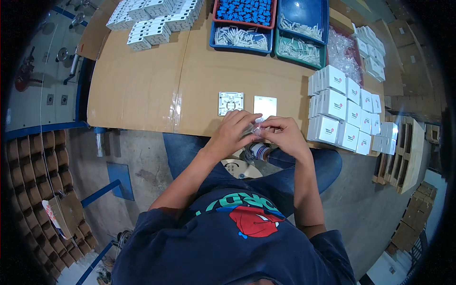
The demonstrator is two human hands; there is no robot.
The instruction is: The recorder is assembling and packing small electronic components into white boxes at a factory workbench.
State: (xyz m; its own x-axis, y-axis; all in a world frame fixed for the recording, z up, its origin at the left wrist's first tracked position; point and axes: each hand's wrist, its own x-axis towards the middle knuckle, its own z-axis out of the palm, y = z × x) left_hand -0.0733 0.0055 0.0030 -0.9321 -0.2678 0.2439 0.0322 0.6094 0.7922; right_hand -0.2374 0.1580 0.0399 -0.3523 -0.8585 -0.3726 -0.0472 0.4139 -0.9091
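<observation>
Just off the near edge of the cardboard-topped worktable point(142, 102), above the person's lap, a small clear plastic bag point(256, 129) sits between the two hands, so it lies within the grip rather than away from it. The left hand point(229, 133) pinches it from the left, thumb below and forefinger above; the right hand point(288, 136) pinches its other end with thumb and fingertips drawn together. Neither hand is clearly nearer, as the bag bridges the short gap between them. Its long axis seems to run left to right, from one set of fingertips to the other, though the crumpled film makes this hard to settle. The bag looks thin, glossy and see-through, with pale glints near the right fingertips; whether it contains anything cannot be told. Directly beyond the left hand lies a white square housing point(231, 101), its ribbed inside and round central opening facing up; the fingers partly overlap its near edge, and contact cannot be told. Just right of that, apart from it, a smooth white rectangular cover point(265, 105) lies flat beyond the right hand.
</observation>
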